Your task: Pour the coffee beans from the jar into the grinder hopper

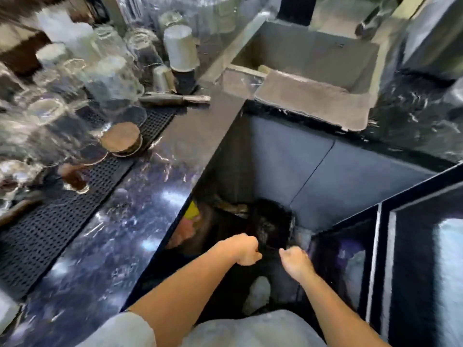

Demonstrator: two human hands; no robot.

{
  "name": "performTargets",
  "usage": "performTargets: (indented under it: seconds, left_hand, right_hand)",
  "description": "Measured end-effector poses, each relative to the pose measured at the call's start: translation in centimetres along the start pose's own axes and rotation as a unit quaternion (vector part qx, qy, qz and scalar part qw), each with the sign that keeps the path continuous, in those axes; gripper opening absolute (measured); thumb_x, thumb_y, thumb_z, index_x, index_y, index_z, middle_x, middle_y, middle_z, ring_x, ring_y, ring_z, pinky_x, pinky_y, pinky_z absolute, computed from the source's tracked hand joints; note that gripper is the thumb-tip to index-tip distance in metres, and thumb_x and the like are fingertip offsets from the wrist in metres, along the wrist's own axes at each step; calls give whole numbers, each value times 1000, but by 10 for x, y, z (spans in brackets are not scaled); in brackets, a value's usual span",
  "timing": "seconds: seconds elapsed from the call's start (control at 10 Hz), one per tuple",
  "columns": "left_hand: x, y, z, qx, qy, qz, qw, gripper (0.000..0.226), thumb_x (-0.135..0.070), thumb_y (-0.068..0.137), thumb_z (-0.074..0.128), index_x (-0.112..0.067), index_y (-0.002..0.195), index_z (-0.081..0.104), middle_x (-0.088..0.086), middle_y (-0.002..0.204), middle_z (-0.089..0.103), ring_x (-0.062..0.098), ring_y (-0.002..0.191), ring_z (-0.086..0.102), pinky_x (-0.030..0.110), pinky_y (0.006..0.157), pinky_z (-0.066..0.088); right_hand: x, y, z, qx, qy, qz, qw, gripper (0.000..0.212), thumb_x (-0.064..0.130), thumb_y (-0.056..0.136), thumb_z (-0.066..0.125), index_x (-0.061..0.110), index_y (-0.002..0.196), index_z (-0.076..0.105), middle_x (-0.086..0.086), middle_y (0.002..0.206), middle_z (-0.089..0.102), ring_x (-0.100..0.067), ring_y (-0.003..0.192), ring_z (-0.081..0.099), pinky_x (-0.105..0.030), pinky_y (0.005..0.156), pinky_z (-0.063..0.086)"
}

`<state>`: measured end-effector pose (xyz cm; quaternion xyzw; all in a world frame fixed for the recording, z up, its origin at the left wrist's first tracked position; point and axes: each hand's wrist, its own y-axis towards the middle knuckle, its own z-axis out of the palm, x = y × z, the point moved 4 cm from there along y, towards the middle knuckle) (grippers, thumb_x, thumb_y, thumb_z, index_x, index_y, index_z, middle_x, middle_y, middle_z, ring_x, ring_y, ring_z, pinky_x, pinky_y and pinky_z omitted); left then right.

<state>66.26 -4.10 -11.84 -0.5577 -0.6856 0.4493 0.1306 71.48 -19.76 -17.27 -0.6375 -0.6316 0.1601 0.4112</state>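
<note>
As blur allows: left hand fisted | right hand curled | contents unclear

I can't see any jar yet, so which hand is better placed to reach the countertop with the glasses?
Left, probably: the left hand sits next to the countertop edge, while the right hand is farther away. Both are clenched on something dark.

Glasses on the mat at left — sink behind, cloth on its front edge.
</note>
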Motion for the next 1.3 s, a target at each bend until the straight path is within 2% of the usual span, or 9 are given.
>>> performTargets:
  seconds: [0.1, 0.3, 0.5, 0.6, 0.7, 0.8, 0.9, 1.1, 1.3]
  left_hand:
    - [15, 59, 17, 72, 34, -34, 996, 41, -33, 97, 45, 1, 118, 54, 25, 124, 56, 43, 110, 54, 47, 91, 48]
    - [34, 197, 49, 127, 76, -17, 989, 32, -22, 93, 47, -2, 116, 57, 22, 121, 58, 39, 106, 57, 42, 84, 49]
    - [48, 381, 85, 53, 71, 17, 996, 16, -11, 89, 47, -4, 99, 58, 22, 110, 59, 35, 84, 57, 32, 64, 42]
    - [60, 454, 116, 13, 57, 18, 998, 26, -12, 88, 48, -1, 110, 57, 24, 119, 54, 40, 102, 56, 34, 75, 45]
    - [76, 499, 146, 35, 53, 23, 998, 37, -24, 91, 49, -8, 125, 51, 19, 137, 43, 36, 124, 43, 36, 97, 41]
    - [84, 510, 167, 89, 37, 37, 995, 65, -36, 93, 51, -13, 146, 24, 9, 159, 9, 29, 144, 3, 36, 113, 16]
    - [87, 504, 171, 96, 22, 49, 994, 71, -42, 90, 53, -20, 148, 18, 3, 160, -4, 26, 144, -12, 41, 115, 11]
    - [68, 474, 140, 85, 29, 64, 994, 70, -49, 89, 51, -21, 147, 23, 6, 160, 7, 28, 145, -2, 37, 115, 10]
    - [47, 390, 90, 106, 64, 40, 992, 65, -53, 86, 50, -25, 143, 32, 15, 145, 40, 34, 127, 42, 34, 97, 40]
  right_hand:
    - [-18, 37, 8, 49, -56, 8, 997, 39, 31, 93, 40, 0, 104, 61, -22, 118, 61, -37, 113, 54, -36, 88, 43]
    - [-45, 144, 37, 94, -67, 24, 993, 29, 33, 91, 48, 8, 95, 64, -17, 107, 65, -34, 104, 60, -32, 76, 46]
    - [-82, 307, 85, 42, 15, 27, 999, 35, 22, 88, 50, 13, 55, 44, -12, 69, 56, -32, 76, 60, -28, 62, 40]
    - [-104, 374, 118, 37, 64, 42, 996, 39, 20, 88, 52, 14, 51, 41, -11, 64, 52, -30, 72, 56, -28, 66, 40]
    - [-121, 415, 146, 40, 107, 48, 992, 30, 20, 90, 53, 10, 62, 56, -15, 73, 60, -31, 85, 57, -29, 74, 42]
    - [-125, 426, 157, 21, 128, 31, 991, 29, 25, 92, 53, 8, 112, 63, -18, 116, 64, -34, 114, 53, -29, 93, 40]
    - [-120, 419, 153, 21, 114, 6, 993, 41, 34, 93, 48, 15, 130, 52, -18, 127, 58, -35, 120, 49, -34, 97, 39]
    - [-103, 389, 122, 23, 121, -3, 992, 42, 37, 94, 45, 15, 129, 51, -18, 127, 58, -35, 117, 51, -34, 95, 41]
    - [-70, 322, 78, 57, 36, -25, 997, 45, 39, 94, 42, 14, 131, 46, -22, 128, 53, -39, 116, 50, -41, 93, 44]
